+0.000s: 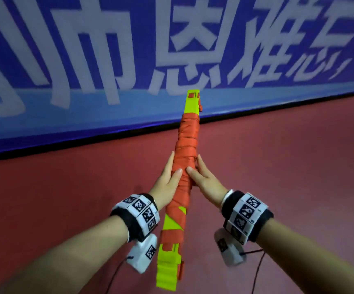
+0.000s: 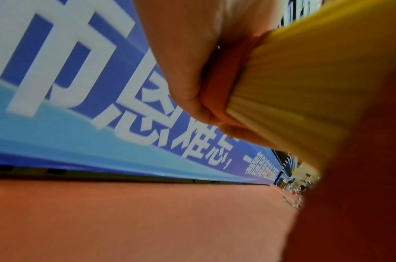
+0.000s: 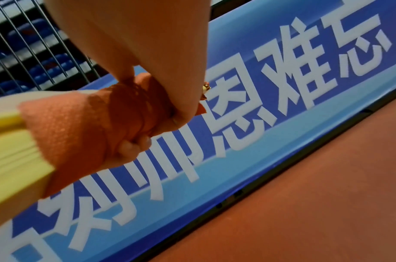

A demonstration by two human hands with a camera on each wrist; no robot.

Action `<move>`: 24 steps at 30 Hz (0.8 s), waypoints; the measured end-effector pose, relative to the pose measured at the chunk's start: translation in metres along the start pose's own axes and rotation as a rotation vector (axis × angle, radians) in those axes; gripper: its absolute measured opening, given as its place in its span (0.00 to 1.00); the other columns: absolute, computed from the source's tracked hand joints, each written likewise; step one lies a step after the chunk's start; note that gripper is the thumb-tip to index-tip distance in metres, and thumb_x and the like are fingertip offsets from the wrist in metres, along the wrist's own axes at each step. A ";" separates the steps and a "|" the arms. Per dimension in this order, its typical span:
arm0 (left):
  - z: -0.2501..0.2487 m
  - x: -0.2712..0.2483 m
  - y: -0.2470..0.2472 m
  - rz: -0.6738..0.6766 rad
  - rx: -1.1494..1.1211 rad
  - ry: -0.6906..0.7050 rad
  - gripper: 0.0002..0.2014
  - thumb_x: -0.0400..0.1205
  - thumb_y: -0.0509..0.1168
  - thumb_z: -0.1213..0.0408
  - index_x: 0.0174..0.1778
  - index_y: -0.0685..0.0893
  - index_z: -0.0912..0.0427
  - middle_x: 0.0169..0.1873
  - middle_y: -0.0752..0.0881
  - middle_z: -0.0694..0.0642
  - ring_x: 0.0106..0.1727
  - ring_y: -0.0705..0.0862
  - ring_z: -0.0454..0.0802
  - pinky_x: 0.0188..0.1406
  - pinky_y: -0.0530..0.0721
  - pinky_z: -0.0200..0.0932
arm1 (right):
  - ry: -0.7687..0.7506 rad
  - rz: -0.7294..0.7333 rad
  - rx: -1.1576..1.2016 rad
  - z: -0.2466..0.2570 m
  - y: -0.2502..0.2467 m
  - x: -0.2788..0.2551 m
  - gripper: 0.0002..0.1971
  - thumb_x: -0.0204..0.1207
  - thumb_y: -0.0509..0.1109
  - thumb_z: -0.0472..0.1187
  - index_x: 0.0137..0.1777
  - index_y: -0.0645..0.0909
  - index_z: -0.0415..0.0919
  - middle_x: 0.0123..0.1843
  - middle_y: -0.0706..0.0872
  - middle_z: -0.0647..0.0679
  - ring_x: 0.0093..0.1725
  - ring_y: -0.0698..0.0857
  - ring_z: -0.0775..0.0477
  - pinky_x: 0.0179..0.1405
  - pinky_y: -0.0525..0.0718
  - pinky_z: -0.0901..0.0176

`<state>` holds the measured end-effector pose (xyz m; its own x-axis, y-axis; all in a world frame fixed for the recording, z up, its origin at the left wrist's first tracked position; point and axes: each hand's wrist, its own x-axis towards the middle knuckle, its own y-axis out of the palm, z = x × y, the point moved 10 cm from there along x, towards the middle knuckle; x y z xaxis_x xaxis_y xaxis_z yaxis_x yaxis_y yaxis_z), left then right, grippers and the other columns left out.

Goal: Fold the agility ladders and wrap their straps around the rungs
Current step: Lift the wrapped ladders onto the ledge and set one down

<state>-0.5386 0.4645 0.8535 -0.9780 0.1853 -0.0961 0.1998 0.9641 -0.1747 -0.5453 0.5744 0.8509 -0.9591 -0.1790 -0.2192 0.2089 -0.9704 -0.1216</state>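
A folded agility ladder (image 1: 187,145), a stack of neon-yellow rungs (image 1: 169,264) wound with orange strap (image 1: 184,187), is held in the air pointing away from me. My left hand (image 1: 168,177) grips the wrapped middle from the left, thumb on top. My right hand (image 1: 201,175) grips it from the right at the same height. In the left wrist view the left hand (image 2: 192,70) holds the orange strap (image 2: 217,92) beside the stacked yellow rungs (image 2: 293,99). In the right wrist view the right hand (image 3: 152,85) closes round the strap (image 3: 85,129).
A red sports floor (image 1: 277,166) lies below. A long blue banner with white characters (image 1: 108,60) runs along the floor's far edge, close to the ladder's far tip. Railings and blue seats (image 3: 35,53) stand behind the banner. Thin cables (image 1: 256,270) hang from the wrist cameras.
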 end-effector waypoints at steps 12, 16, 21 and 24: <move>-0.265 0.140 -0.044 -0.184 -0.115 0.290 0.26 0.91 0.50 0.66 0.85 0.54 0.49 0.76 0.70 0.52 0.73 0.74 0.49 0.64 0.78 0.35 | -0.494 -0.091 -0.170 0.268 -0.075 0.056 0.32 0.79 0.64 0.54 0.77 0.52 0.72 0.75 0.73 0.56 0.73 0.74 0.53 0.75 0.73 0.54; -0.351 0.194 -0.038 -0.139 -0.225 0.348 0.25 0.90 0.49 0.68 0.85 0.57 0.53 0.75 0.70 0.49 0.67 0.76 0.45 0.52 0.78 0.28 | -0.585 -0.142 -0.109 0.357 -0.132 0.088 0.22 0.86 0.58 0.40 0.78 0.63 0.53 0.68 0.79 0.53 0.64 0.81 0.55 0.68 0.78 0.62; -0.437 0.250 -0.044 -0.131 -0.183 0.397 0.24 0.90 0.52 0.60 0.84 0.61 0.45 0.73 0.77 0.55 0.63 0.81 0.53 0.49 0.82 0.39 | -0.620 -0.126 -0.020 0.439 -0.182 0.130 0.17 0.84 0.59 0.39 0.72 0.72 0.47 0.65 0.84 0.43 0.63 0.84 0.43 0.67 0.81 0.44; -0.477 0.282 -0.052 -0.145 -0.129 0.443 0.24 0.90 0.53 0.61 0.83 0.61 0.45 0.73 0.77 0.55 0.62 0.82 0.55 0.53 0.82 0.45 | -0.684 -0.074 0.037 0.482 -0.205 0.159 0.15 0.85 0.56 0.32 0.66 0.74 0.46 0.61 0.84 0.41 0.54 0.85 0.47 0.57 0.85 0.54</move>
<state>-0.8538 0.5573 1.3027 -0.9324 0.0831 0.3517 0.0776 0.9965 -0.0299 -0.8323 0.6664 1.3074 -0.8782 -0.1623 0.4498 0.1428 -0.9867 -0.0773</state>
